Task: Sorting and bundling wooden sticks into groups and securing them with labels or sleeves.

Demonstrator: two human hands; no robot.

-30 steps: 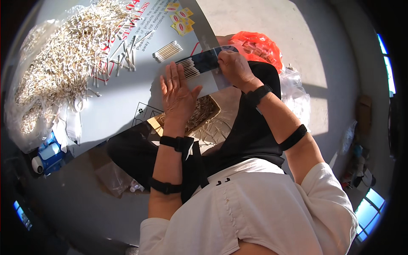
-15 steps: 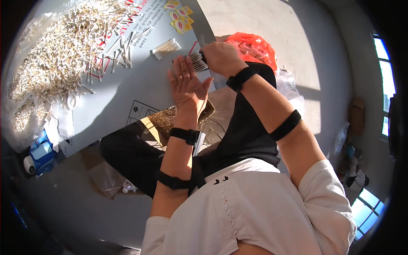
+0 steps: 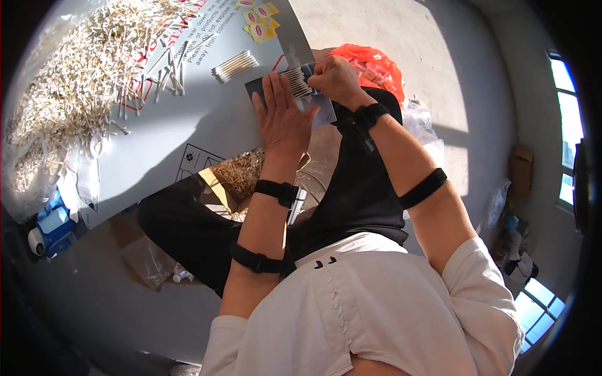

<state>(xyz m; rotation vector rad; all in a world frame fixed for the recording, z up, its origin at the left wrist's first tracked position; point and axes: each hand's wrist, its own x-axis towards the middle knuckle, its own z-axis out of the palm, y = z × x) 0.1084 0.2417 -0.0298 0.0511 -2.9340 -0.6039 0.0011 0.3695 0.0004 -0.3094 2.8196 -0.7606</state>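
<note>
My left hand [image 3: 283,125] lies flat with its fingers stretched out, the fingertips beside a row of cotton swabs [image 3: 297,84]. The swabs lie side by side on a dark, thin sheet or packet, its clear plastic part [image 3: 325,113] showing between my hands at the table's edge. At the right end of the row my right hand [image 3: 337,80] is closed, fingers curled; what they pinch is hidden. A second neat row of cotton swabs [image 3: 236,66] rests on the grey table [image 3: 157,172] beyond my left fingertips.
A large heap of loose cotton swabs [image 3: 75,81] covers the table's left side. Small yellow labels [image 3: 261,28] lie at the far edge. A red plastic bag [image 3: 382,69] stands on the right. Below the table edge, a cardboard box [image 3: 214,187] holds more swabs.
My right hand has drawn back slightly from the swabs and turned, and more of the dark sheet shows. My left hand stays flat. The view has shifted a little.
</note>
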